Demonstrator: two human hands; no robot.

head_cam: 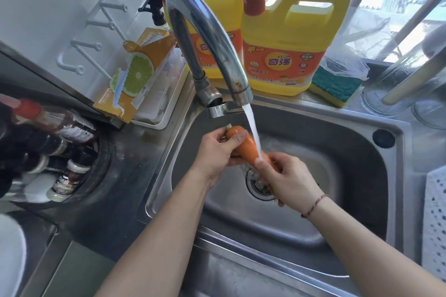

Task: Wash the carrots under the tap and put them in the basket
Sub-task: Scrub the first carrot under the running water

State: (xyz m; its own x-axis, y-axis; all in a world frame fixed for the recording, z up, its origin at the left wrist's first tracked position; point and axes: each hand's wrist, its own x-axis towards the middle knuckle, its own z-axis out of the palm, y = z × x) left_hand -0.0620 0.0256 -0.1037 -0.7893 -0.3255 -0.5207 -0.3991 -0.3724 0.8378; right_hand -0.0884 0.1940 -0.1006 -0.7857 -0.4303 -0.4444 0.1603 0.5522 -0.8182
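Note:
An orange carrot (245, 146) lies slanted over the steel sink (313, 231), its stalk end up at the left. Water runs from the curved tap (207, 38) onto its middle. My left hand (217, 154) grips the thick upper end, thumb across the top. My right hand (287, 178) holds the narrow lower end, which is mostly hidden under my fingers. Both hands are just above the drain (254, 187). The edge of a white perforated basket (434, 219) shows at the far right.
Two yellow detergent jugs (289, 38) and a green-yellow sponge (334, 88) stand behind the sink. At the left a torn orange box (135, 75) leans on a white tray. Sauce bottles (55, 142) crowd a round recess. Glassware (410, 84) stands at the back right.

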